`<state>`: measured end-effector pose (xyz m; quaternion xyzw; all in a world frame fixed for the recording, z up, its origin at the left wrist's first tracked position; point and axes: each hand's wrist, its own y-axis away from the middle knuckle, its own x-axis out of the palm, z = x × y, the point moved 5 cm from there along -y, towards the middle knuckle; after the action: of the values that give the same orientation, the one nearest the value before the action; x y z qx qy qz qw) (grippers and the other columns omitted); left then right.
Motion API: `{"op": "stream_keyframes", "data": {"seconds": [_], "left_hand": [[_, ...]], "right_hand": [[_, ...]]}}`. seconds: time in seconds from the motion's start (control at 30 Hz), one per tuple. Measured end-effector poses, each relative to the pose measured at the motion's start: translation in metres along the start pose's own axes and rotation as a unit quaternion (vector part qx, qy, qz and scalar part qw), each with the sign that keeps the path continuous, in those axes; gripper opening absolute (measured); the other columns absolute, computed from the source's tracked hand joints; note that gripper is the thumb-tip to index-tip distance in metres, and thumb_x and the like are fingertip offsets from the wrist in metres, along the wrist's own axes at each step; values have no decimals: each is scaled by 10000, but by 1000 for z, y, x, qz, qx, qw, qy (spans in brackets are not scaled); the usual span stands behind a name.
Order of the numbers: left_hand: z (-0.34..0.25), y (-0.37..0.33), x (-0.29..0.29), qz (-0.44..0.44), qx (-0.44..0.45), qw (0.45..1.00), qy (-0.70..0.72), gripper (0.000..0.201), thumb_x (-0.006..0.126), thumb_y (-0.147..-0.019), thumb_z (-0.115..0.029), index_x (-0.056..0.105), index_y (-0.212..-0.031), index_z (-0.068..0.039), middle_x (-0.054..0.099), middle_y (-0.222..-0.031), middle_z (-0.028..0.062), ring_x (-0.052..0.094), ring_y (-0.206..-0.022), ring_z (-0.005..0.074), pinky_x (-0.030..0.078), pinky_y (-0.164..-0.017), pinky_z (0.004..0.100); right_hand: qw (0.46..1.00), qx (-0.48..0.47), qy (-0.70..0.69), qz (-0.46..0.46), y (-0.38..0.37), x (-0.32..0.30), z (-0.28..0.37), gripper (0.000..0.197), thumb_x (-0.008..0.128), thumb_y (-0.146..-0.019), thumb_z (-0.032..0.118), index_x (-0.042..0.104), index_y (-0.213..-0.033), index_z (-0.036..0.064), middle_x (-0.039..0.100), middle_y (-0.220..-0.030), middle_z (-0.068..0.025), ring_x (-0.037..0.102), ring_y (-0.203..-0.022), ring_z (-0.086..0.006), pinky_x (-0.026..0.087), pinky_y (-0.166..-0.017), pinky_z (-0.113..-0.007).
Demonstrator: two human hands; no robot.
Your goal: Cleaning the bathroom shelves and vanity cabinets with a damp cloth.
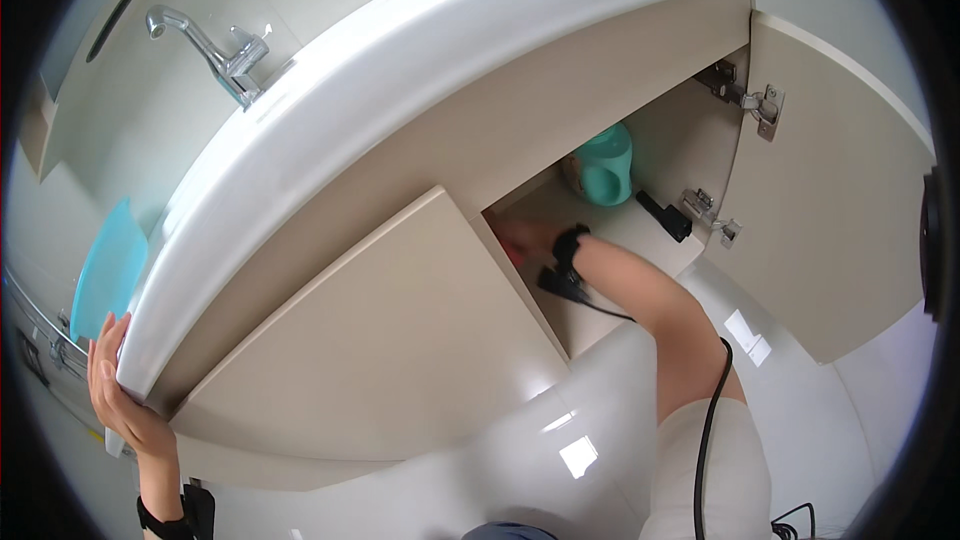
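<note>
My left hand (pixel 122 395) lies against the left end of the white washbasin (pixel 400 70), its fingers stretched out along the edge. My right arm reaches into the open side of the beige cabinet under the basin. Inside, my right hand (pixel 530 236) is blurred and partly behind the closed cabinet door (pixel 390 330). Something red (pixel 513 249) shows beside its fingers, too little to name. Further back in the cabinet stands a turquoise plastic bottle (pixel 606 168). A black handled object (pixel 664 216) lies on the cabinet floor to the right of my arm.
The right cabinet door (pixel 835 200) is swung wide on metal hinges (pixel 766 112). A chrome faucet (pixel 225 60) rises from the basin, and a light blue plastic piece (pixel 108 270) stands at its left end. A black cable (pixel 712 440) runs along my right sleeve.
</note>
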<state>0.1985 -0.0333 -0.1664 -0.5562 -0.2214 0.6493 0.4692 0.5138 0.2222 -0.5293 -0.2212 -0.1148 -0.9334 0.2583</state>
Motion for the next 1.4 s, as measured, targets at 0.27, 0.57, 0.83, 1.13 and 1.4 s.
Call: {"op": "stream_keyframes", "data": {"seconds": [0.27,0.57,0.83,1.13,1.4], "left_hand": [[-10,-2,3,-19,-16,1000,-17,515,173,-883,-242,616,-932,15,629,-991,123,525,-1081,297,276,-1008,407],[-17,-4,-7,-39,-10,999,-11,472,214,-873,-213,632,-905,3,636,-980,124,542,-1063,295,314,-984,398],[-15,-2,-8,-47,-4,999,-15,446,235,-882,-203,636,-909,-8,638,-971,125,546,-1054,295,317,-981,397],[-16,-4,-2,-59,0,998,-18,418,261,-893,-199,639,-903,-18,641,-957,110,550,-1049,275,328,-973,383],[-18,-1,-9,-69,2,997,-24,411,273,-882,-205,642,-891,-24,644,-940,95,551,-1046,264,321,-982,369]], "right_hand": [[985,136,74,-74,44,-12,-73,363,390,-933,383,520,-1085,80,594,-1016,-78,560,-926,-129,458,-821,-275],[976,-204,70,-12,141,133,106,513,350,-949,352,259,-1358,57,417,-1294,-70,448,-1121,-149,388,-924,-288],[981,-83,-67,-165,119,45,-73,556,333,-938,387,290,-1342,8,380,-1337,-132,372,-1204,-190,291,-999,-281],[959,-186,63,-206,131,39,-77,575,280,-957,354,113,-1399,26,151,-1459,-103,162,-1330,-182,161,-1067,-275],[897,-407,74,-153,180,160,95,583,309,-959,351,173,-1363,-47,231,-1418,-136,195,-1319,-208,166,-1058,-279]]}}
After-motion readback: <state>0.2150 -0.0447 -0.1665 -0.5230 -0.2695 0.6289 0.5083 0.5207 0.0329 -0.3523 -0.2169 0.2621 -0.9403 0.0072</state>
